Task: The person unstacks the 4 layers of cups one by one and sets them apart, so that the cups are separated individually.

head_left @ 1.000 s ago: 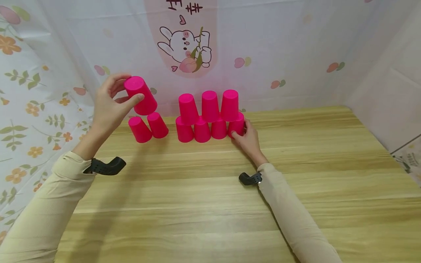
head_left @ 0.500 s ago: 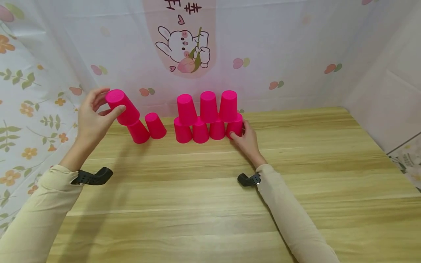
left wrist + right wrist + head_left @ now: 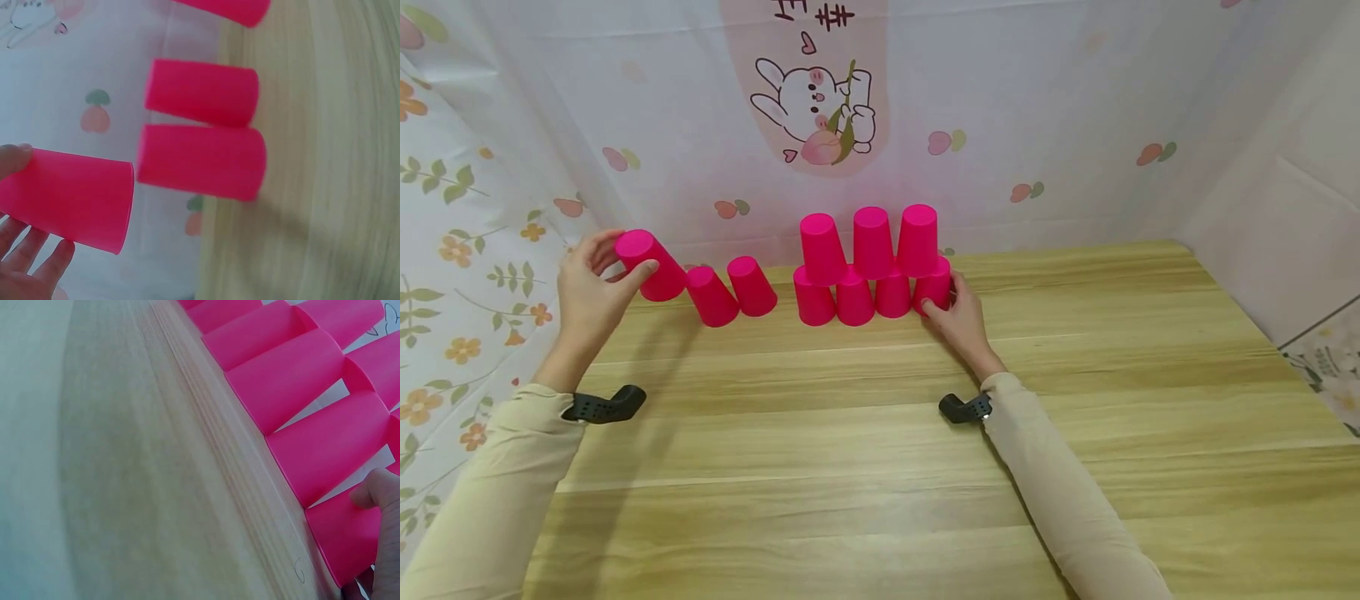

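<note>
My left hand [image 3: 589, 292] holds an upside-down pink cup [image 3: 655, 271] in the air at the left. In the left wrist view, the rim of this held cup [image 3: 75, 197] is about level with the bases of the standing cups. Just right of it, two pink cups [image 3: 713, 298] stand upside down side by side on the table. Farther right is a two-tier stack, with three cups [image 3: 872, 243] resting on a bottom row of several. My right hand [image 3: 964, 323] grips the rightmost bottom cup [image 3: 931, 292], thumb in front, other fingers partly hidden behind it.
The wooden table [image 3: 865, 450] stretches in front of the cups. A white cloth [image 3: 1000, 92] with a rabbit print hangs close behind them, and a floral cloth [image 3: 460, 275] hangs at the left. Each wrist wears a black camera mount [image 3: 606, 407].
My left hand has carried its cup left and down, from above the two standing cups to beside them. The right hand stays on its cup, and the stack stands as before.
</note>
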A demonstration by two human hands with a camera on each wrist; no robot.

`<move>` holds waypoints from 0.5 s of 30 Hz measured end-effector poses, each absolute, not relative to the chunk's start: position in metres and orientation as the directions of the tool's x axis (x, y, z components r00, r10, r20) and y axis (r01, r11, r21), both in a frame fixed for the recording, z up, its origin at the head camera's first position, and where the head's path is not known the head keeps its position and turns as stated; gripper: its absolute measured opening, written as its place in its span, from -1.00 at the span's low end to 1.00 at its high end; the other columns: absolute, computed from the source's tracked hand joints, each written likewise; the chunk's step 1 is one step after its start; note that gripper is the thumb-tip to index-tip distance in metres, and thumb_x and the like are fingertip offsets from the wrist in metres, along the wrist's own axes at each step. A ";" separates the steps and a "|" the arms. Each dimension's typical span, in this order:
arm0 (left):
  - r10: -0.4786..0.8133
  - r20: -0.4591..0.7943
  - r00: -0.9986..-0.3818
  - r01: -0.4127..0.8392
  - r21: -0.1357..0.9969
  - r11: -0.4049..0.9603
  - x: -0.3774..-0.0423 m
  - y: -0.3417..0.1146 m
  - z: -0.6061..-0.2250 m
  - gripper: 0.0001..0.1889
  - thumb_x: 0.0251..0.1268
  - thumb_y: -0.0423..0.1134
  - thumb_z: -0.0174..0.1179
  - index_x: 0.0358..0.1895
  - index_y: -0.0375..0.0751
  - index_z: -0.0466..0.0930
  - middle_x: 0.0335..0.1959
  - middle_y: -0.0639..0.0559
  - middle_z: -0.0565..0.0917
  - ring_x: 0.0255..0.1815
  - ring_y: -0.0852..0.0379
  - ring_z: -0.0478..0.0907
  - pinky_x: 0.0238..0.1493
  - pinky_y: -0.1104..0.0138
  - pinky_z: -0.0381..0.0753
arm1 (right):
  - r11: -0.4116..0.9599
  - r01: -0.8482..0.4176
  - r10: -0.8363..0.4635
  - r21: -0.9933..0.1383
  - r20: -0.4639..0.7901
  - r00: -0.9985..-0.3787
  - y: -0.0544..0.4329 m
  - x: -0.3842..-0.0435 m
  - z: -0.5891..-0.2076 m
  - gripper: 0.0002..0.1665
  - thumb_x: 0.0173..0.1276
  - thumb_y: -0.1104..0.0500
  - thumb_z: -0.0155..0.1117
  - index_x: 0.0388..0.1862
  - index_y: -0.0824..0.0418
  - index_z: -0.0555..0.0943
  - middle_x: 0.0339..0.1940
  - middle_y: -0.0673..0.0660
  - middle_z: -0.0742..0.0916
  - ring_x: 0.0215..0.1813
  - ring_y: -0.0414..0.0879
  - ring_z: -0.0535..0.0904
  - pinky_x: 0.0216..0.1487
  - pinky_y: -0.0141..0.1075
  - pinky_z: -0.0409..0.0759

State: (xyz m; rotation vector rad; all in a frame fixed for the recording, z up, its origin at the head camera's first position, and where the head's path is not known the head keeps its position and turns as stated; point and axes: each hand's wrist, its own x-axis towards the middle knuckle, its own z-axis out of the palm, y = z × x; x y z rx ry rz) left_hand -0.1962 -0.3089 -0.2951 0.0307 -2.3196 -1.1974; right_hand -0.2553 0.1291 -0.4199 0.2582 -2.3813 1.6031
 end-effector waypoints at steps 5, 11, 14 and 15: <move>-0.308 0.402 -0.862 0.157 0.791 0.591 -0.195 -0.319 -0.307 -0.46 0.11 -0.29 0.30 0.20 -0.22 0.39 -0.03 0.15 0.52 -0.05 0.34 0.46 -0.02 0.53 0.47 | 0.380 -0.285 -0.006 -0.880 0.306 -0.952 0.128 -0.256 -0.421 -0.35 0.17 0.23 0.24 0.25 0.32 0.31 0.06 0.23 0.55 0.02 0.08 0.49 0.01 -0.10 0.52; -0.371 0.344 -0.862 0.069 0.807 0.587 -0.193 -0.327 -0.318 -0.44 0.13 -0.27 0.29 0.22 -0.27 0.35 -0.01 0.10 0.50 -0.03 0.32 0.45 0.05 0.48 0.45 | 0.386 -0.286 -0.012 -0.877 0.305 -0.952 0.127 -0.256 -0.422 -0.35 0.18 0.23 0.23 0.25 0.32 0.31 0.07 0.23 0.55 0.03 0.07 0.48 0.02 -0.10 0.52; -0.369 0.306 -0.877 0.030 0.804 0.594 -0.193 -0.326 -0.324 -0.41 0.15 -0.22 0.27 0.25 -0.27 0.32 0.05 -0.02 0.50 0.03 0.27 0.44 0.08 0.47 0.43 | 0.387 -0.283 -0.005 -0.878 0.305 -0.952 0.128 -0.256 -0.422 -0.35 0.18 0.23 0.23 0.25 0.32 0.31 0.07 0.23 0.55 0.03 0.07 0.48 0.02 -0.11 0.51; -0.364 0.299 -0.882 0.023 0.800 0.600 -0.193 -0.326 -0.327 -0.41 0.16 -0.20 0.27 0.25 -0.28 0.31 0.06 -0.06 0.50 0.04 0.27 0.44 0.08 0.46 0.43 | 0.386 -0.281 -0.003 -0.879 0.303 -0.953 0.128 -0.256 -0.422 -0.35 0.17 0.23 0.23 0.25 0.32 0.31 0.07 0.23 0.55 0.03 0.07 0.48 0.03 -0.11 0.51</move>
